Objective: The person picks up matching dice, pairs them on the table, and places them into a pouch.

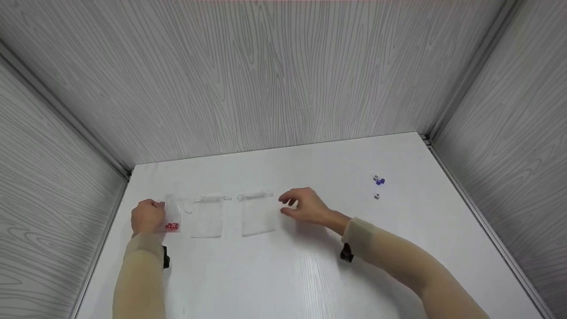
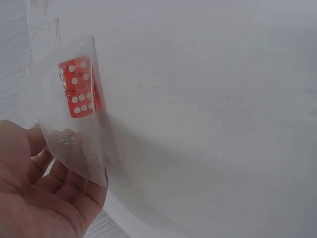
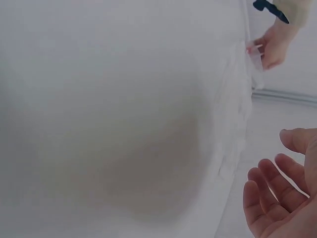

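So it's a smooth white table [image 1: 283, 274] boxed in by pale panels [image 1: 266, 79] with a wavy grey wood-grain print. Over on the left, the left hand [image 1: 147, 216] has a small clear bag [image 1: 173, 210] pinched between thumb and fingers, with the bag sticking out to the right of the fingertips. The red dice [image 1: 172, 227] sit inside at its near end, clear of the fingers: shiny, rounded cubes with white pips, one face showing four and another six. The bag is thin, filmy plastic, a bit bowed.

Right of that are two more see-through bags, a middle bag [image 1: 207, 219] and a right-hand bag [image 1: 258, 215], flat and roughly rectangular. The right hand [image 1: 305, 206] is just beside the latter, fingers loosely curved, thumb apart, grip released. Far right: tiny white and blue dice [image 1: 380, 181].
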Demonstrator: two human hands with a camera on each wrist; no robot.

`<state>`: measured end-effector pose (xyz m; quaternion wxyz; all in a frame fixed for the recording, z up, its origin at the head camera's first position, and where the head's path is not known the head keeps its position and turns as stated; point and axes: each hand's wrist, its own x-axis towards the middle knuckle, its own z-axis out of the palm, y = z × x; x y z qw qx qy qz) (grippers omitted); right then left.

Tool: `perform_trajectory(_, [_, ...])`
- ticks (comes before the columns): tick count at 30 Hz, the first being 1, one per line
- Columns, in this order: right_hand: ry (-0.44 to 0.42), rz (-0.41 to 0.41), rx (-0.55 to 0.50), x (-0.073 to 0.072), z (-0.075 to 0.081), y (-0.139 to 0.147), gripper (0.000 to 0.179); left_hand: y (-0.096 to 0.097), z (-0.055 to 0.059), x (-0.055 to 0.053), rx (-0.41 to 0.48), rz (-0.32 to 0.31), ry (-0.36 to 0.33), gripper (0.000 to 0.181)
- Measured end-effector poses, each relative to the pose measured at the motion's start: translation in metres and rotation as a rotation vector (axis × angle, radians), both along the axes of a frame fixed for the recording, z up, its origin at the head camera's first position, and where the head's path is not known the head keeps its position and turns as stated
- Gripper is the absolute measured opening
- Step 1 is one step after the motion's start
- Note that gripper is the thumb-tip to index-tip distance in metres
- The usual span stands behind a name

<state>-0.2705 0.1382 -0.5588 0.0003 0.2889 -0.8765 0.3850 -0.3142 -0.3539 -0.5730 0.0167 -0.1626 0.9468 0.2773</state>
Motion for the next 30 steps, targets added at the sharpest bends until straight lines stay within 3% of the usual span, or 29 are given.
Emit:
perform_trajectory(3, [-0.007,-0.079,-0.027,0.0,0.0,0.038,0.029,0.004,0.0,0.003,-0.036,-0.024,0.021,0.047])
perform_trajectory(6, [-0.027,-0.163,-0.06,0.001,-0.001,0.074,0.031,0.014,0.004,0.009,-0.071,-0.052,0.094,0.049])
perform_trajectory(12, [0.002,-0.304,-0.118,0.002,-0.009,0.135,0.032,0.052,0.012,0.026,-0.058,-0.225,0.243,0.048])
perform_trajectory(18, [0.029,-0.444,-0.104,0.007,-0.019,0.184,0.036,0.084,0.0,0.045,-0.062,-0.403,0.201,0.043])
perform_trajectory(21, [0.025,-0.491,-0.103,0.01,-0.025,0.204,0.039,0.09,-0.007,0.05,-0.121,-0.442,0.17,0.04])
perform_trajectory(25, [-0.02,-0.539,-0.093,0.013,-0.031,0.223,0.043,0.095,-0.01,0.056,-0.209,-0.498,0.204,0.035])
perform_trajectory(30, [-0.082,-0.594,-0.052,0.015,-0.035,0.234,0.044,0.099,-0.011,0.061,-0.23,-0.581,0.175,0.041])
